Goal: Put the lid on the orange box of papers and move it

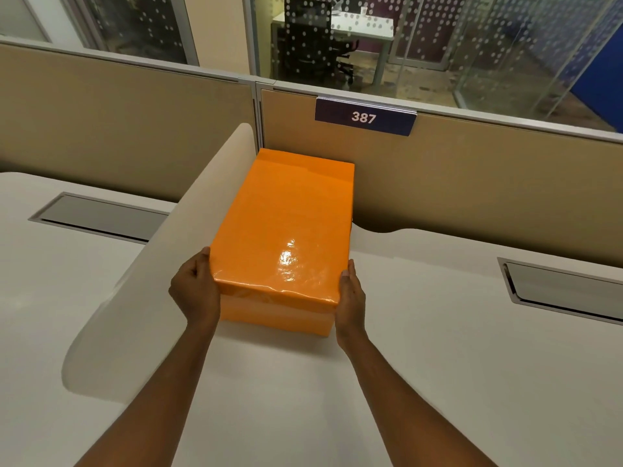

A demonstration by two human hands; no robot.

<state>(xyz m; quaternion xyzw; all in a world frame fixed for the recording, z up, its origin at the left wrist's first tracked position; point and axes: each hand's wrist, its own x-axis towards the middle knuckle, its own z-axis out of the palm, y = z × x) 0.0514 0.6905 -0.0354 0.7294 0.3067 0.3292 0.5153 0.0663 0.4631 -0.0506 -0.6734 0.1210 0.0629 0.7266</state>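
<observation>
The orange box (pixel 276 316) stands on the white desk (pixel 303 399), its far end close to the tan partition. A glossy orange lid (pixel 286 224) covers its top, so the papers are hidden. My left hand (pixel 195 291) presses against the near left side of the box and lid, thumb at the lid's corner. My right hand (pixel 352 298) lies flat against the near right side, thumb at the lid's edge. Both hands grip the box between them.
A curved white divider panel (pixel 161 264) rises just left of the box. The tan partition (pixel 472 183) carries a sign reading 387 (pixel 364 117). Grey cable hatches sit in the desk at the left (pixel 97 215) and at the right (pixel 566 288).
</observation>
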